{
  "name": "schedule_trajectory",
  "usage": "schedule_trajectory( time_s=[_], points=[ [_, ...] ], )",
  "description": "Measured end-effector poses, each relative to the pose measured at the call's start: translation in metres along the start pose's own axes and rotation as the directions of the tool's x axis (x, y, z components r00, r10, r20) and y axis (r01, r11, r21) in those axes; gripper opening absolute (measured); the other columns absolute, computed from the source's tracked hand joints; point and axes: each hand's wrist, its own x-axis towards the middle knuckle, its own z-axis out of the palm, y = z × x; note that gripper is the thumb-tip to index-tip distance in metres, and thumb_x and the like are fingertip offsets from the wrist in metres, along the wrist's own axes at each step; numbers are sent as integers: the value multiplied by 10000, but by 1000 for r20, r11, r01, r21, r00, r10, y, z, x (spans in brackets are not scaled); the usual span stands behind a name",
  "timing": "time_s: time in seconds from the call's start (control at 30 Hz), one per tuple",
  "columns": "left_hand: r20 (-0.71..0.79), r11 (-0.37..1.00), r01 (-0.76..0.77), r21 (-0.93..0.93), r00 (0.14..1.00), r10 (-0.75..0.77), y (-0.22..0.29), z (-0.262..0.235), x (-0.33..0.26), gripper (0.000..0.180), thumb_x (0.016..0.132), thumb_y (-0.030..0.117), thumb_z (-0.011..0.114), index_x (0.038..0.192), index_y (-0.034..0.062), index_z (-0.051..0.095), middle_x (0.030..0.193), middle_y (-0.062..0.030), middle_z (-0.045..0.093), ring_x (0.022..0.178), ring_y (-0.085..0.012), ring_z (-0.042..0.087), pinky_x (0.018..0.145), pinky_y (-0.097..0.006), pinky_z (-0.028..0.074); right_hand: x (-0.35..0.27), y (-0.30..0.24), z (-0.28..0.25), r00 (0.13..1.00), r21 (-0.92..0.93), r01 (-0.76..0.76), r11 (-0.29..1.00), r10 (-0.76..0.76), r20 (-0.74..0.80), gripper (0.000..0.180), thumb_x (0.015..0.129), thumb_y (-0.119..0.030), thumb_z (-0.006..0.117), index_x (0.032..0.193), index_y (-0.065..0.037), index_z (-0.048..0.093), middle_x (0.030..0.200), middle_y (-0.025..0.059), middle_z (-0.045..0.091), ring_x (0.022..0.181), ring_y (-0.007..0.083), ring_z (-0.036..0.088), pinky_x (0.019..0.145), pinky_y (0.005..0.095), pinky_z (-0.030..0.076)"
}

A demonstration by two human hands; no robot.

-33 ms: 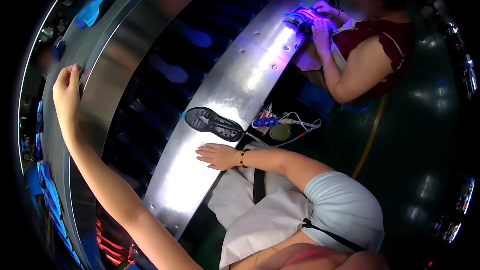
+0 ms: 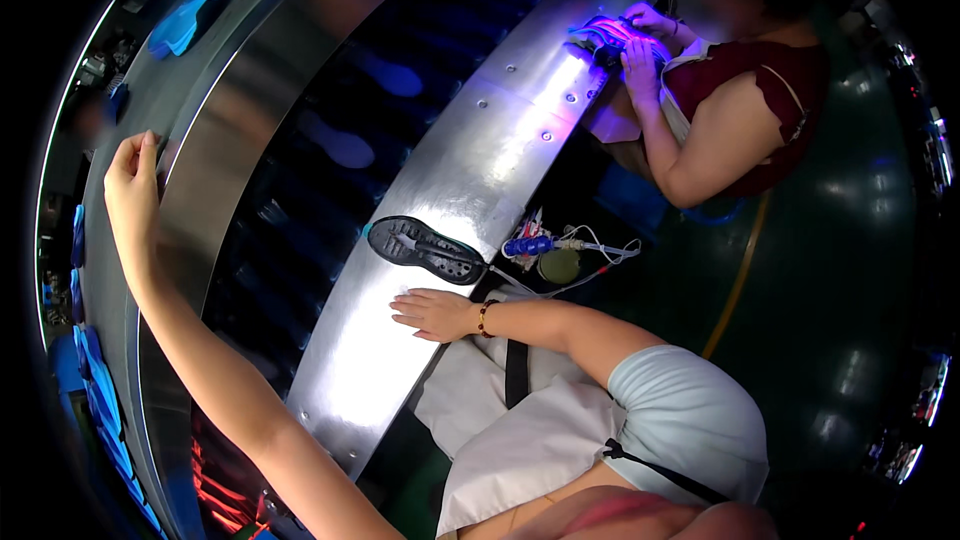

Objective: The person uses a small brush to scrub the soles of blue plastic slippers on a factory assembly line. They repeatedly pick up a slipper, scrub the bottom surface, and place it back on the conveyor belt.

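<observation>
My left hand (image 2: 132,180) is stretched out to the far left, over the edge of the grey conveyor belt (image 2: 205,105). Its fingers are curled in toward the thumb; whatever they may hold is hidden. Flat on the shiny metal bench (image 2: 345,370) lies my right hand (image 2: 436,314), fingers extended and holding nothing. Just beyond it, apart from the fingers, a black shoe sole (image 2: 425,249) rests with a studded, hollowed face up. A bracelet (image 2: 487,319) circles my right wrist.
Across the bench a co-worker's hands (image 2: 642,55) handle a shoe part (image 2: 612,38) under violet light. A blue-handled tool (image 2: 530,246) with white cables hangs beside the bench edge. Blue pieces (image 2: 95,370) line the belt. Pale soles (image 2: 338,143) lie in the dark trough between bench and belt.
</observation>
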Motion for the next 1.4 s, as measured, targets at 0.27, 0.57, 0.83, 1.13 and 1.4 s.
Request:
schedule_trajectory(
  time_s=[0.27,0.57,0.83,1.13,1.4],
  points=[
    [7,1000,5,11,1000,-5,-14,-4,4,263,868,210,518,904,-42,581,711,-5,551,676,-41,468,637,-181,381,2,-3,1,999,-56,-43,997,44,11,427,822,-290,471,1162,-33,469,1272,120,411,1212,212,339,1033,366,209],
    [-95,981,-56,183,993,75,1,5,-3,253,856,230,517,882,-11,590,671,-41,578,625,-77,499,605,-228,408,-3,2,12,996,-60,-58,997,62,62,418,848,-277,422,1168,-11,459,1286,128,401,1220,219,340,1041,367,205],
    [-135,952,26,305,991,16,23,7,-12,267,849,271,503,908,28,598,749,-118,614,693,-185,584,665,-296,439,-3,2,16,998,-24,-64,998,63,-24,405,830,-251,449,1151,-6,468,1257,132,432,1188,220,383,1028,350,243],
    [-154,944,-1,331,987,55,29,12,-17,261,851,283,496,919,54,601,763,-124,614,703,-227,592,661,-308,442,-2,4,21,998,7,-62,998,62,-27,399,825,-240,456,1140,4,475,1243,138,446,1174,225,399,1024,350,252],
    [-158,931,4,366,986,58,39,11,-19,255,849,282,500,928,62,603,755,-119,615,695,-216,596,645,-311,446,-3,5,24,997,-14,-61,998,60,-58,394,826,-238,455,1138,1,479,1243,135,445,1181,224,390,1025,355,246]
  ],
)
